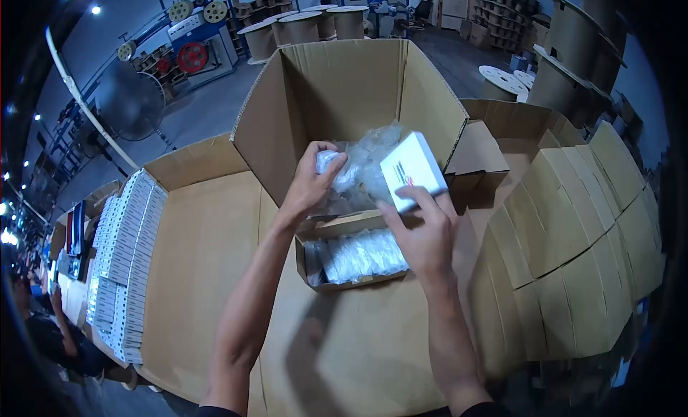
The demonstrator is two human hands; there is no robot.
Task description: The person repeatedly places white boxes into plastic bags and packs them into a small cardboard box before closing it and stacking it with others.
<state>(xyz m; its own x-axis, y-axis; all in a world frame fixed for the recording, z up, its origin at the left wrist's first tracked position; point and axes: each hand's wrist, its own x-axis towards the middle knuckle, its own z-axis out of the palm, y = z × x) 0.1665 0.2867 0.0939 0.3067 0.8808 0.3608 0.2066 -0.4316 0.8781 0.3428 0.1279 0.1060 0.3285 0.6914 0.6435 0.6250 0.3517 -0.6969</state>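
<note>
Left hand [313, 179] closed on a clear plastic bag [358, 169] inside the large carton [344, 87]. Right hand [423, 230] gripping a small white box [412, 166] above the small tray [351, 256] of bagged parts. Finished boxes [125, 252] stacked far left; tray judged mostly full, packing well under way.

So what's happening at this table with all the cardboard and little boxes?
A person is working over a big open carton. The left hand grips a clear plastic bag inside it, while the right hand holds a small white box just above. In front sits a small cardboard tray filled with more plastic-wrapped items. Rows of white boxes line the left of the cardboard-covered table.
</note>
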